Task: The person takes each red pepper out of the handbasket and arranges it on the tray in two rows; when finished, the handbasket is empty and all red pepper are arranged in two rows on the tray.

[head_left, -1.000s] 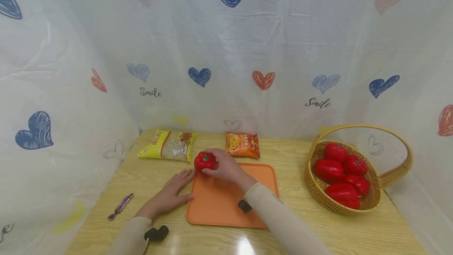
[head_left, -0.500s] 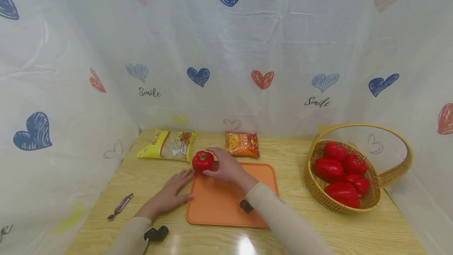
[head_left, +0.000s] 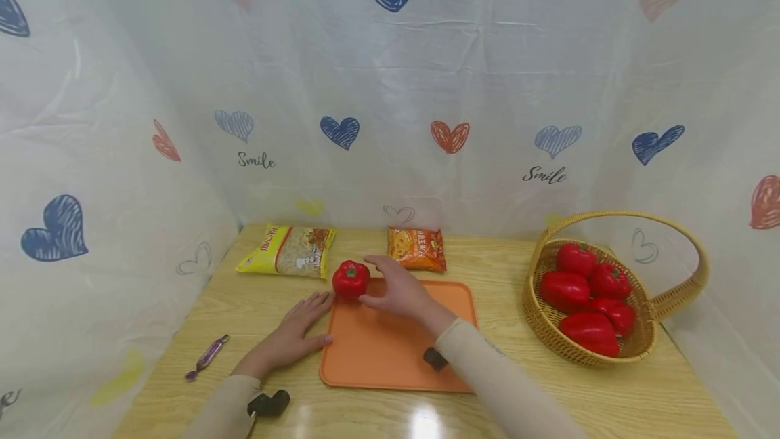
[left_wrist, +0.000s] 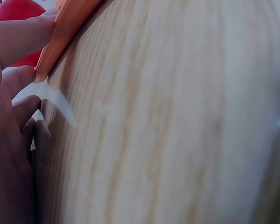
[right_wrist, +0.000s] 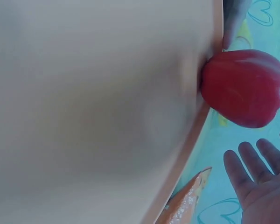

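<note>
A red bell pepper stands upright on the far left corner of the orange tray; its stem points up. Just right of it hovers my right hand, fingers spread and apart from the pepper, as the right wrist view shows with the pepper beside the hand. Flat along the tray's left edge lies my left hand, its thumb touching the rim. In the left wrist view the left hand's fingers meet the tray rim, with the pepper partly hidden behind.
A wicker basket with a tall handle holds several red peppers at the right. Behind the tray lie a yellow food bag and an orange snack packet. A purple-wrapped candy lies at the left. A heart-print curtain encloses the table.
My right hand has let go of the bell pepper and drawn back to the right, its fingers opening. The pepper stays on the tray corner. My left hand has not moved.
</note>
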The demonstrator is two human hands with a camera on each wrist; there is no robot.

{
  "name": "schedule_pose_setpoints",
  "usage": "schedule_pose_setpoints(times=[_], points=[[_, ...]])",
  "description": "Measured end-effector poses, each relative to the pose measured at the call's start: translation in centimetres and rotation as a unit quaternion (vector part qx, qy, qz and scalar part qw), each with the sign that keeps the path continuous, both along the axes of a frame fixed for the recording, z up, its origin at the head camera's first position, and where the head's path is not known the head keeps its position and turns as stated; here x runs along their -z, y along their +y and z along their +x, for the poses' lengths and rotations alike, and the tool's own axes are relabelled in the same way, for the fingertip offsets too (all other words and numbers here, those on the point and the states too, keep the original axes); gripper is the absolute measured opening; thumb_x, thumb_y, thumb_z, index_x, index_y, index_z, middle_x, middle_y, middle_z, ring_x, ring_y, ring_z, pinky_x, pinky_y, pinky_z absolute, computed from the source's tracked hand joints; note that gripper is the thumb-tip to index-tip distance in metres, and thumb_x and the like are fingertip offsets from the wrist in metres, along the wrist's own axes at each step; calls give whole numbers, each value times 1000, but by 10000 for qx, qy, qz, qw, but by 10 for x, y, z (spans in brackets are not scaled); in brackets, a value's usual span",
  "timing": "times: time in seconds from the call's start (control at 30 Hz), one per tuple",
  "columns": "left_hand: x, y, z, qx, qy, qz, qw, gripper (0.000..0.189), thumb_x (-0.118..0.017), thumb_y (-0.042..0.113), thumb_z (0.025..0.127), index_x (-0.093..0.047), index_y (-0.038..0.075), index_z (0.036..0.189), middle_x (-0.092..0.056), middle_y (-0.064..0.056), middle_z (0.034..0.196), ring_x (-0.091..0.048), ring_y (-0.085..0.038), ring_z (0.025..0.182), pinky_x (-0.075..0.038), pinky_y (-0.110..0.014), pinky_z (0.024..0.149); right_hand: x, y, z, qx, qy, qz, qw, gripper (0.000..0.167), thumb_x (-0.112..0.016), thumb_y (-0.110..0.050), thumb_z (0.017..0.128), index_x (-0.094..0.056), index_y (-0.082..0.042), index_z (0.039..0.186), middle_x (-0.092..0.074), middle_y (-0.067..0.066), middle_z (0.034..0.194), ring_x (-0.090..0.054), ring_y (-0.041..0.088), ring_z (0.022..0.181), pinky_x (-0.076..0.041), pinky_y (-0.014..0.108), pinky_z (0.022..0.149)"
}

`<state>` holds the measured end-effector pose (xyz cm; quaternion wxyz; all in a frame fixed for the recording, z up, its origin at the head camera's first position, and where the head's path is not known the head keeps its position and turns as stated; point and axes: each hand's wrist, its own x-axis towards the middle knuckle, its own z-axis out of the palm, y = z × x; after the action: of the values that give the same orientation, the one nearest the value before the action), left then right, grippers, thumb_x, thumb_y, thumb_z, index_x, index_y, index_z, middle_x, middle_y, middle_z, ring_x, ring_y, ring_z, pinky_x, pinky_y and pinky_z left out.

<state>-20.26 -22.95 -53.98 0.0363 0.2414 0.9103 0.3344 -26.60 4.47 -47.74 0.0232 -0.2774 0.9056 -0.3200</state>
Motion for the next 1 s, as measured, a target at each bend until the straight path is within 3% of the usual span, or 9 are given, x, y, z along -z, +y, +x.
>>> schedule_pose_setpoints(times=[0.57,1.0], points=[[-1,0,1,5,73,33,10000,77,-68,40,96,-38,5,157,-32,-16,163,-19,-39,153,-10,-55,122,9,34,17,123,-119,-102,9998,79,-80,-38,88,-43,-14,154,-45,6,155,-46,26,140,-42,46,114],[-2,1,2,1,62,-20,10000,77,-68,41,96,-38,5,157,-32,-15,163,-19,-39,153,-10,-57,121,10,60,29,442,-130,-120,9989,74,-80,-35,88,-46,-15,150,-53,8,146,-56,29,128,-50,50,103]])
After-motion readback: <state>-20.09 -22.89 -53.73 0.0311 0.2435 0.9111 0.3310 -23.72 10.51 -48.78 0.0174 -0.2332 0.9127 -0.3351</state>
